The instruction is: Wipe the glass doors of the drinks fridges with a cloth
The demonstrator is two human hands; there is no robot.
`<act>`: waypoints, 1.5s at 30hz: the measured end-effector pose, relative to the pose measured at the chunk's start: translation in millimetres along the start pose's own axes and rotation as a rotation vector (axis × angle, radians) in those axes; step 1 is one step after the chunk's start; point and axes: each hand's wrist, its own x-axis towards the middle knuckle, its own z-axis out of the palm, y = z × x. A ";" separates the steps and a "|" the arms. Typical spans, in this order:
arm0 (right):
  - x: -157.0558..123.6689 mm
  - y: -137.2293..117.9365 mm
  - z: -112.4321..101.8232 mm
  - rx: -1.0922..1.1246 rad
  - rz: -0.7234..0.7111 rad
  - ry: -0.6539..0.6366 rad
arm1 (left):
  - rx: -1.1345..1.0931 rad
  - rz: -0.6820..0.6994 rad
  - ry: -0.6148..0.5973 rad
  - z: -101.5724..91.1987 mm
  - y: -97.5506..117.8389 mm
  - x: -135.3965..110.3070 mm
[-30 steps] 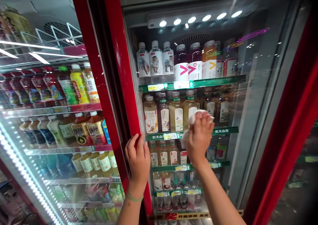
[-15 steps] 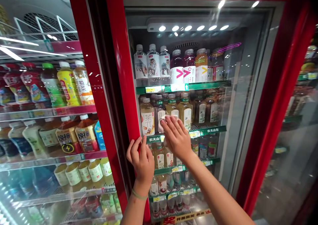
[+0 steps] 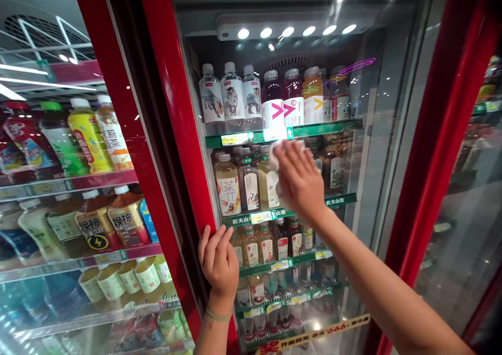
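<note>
My right hand (image 3: 300, 180) presses a white cloth (image 3: 275, 153) flat against the glass door (image 3: 376, 135) of a drinks cooler, at the height of the second shelf. Only the cloth's edges show past my fingers. My left hand (image 3: 218, 261) rests with fingers together on the door's red left frame (image 3: 172, 109), lower down, a green band on its wrist. Behind the glass stand rows of bottles (image 3: 251, 96) on green-edged shelves (image 3: 282, 133).
A second cooler (image 3: 70, 187) on the left holds juice and tea bottles behind glass. The door's red right frame (image 3: 443, 135) runs down the right side, with dim shelving beyond it. Ceiling lights reflect on the glass.
My right hand with the cloth swept left across the glass, then up and right to the second shelf's level. My left hand stayed on the red frame. The view shifted slightly.
</note>
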 end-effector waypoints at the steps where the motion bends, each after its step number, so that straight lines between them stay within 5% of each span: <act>1: 3.6 0.9 0.4 -0.007 0.074 0.017 | 0.012 -0.001 0.006 0.1 0.6 -0.1; 3: 4.7 -4.2 3.1 0.022 0.030 -0.047 | 0.051 -0.008 0.024 0.2 1.9 -0.3; 7: -2.0 -25.5 8.1 0.121 -0.360 -0.288 | 0.079 -0.050 0.083 -0.5 3.0 -0.3; 12: 16.5 -36.0 9.9 0.137 -0.133 -0.139 | 0.008 -0.140 0.138 -1.7 2.6 0.6; 17: 21.5 -41.5 12.8 0.255 -0.435 -0.278 | -0.020 -0.189 0.171 0.8 3.9 -2.0; 21: 19.2 -47.4 14.6 0.172 -0.238 -0.210 | -0.037 -0.151 0.172 2.3 4.1 -2.6; 26: -11.0 -40.6 10.1 0.200 -0.379 -0.389 | -0.069 -0.175 0.166 0.9 3.5 -2.1; 30: -44.7 -36.6 7.3 0.066 -0.053 -0.181 | -0.067 -0.141 0.139 0.5 2.5 -3.4; 35: -81.1 -26.7 5.4 0.104 -0.257 -0.251 | -0.037 -0.094 0.103 -2.3 -1.4 -1.4; 40: -112.9 -7.7 2.2 -0.065 0.246 0.074 | -0.011 0.050 -0.047 2.3 15.5 2.1; 45: -132.6 10.6 2.1 -0.018 -0.033 -0.108 | -0.112 0.049 -0.119 19.4 56.4 -8.2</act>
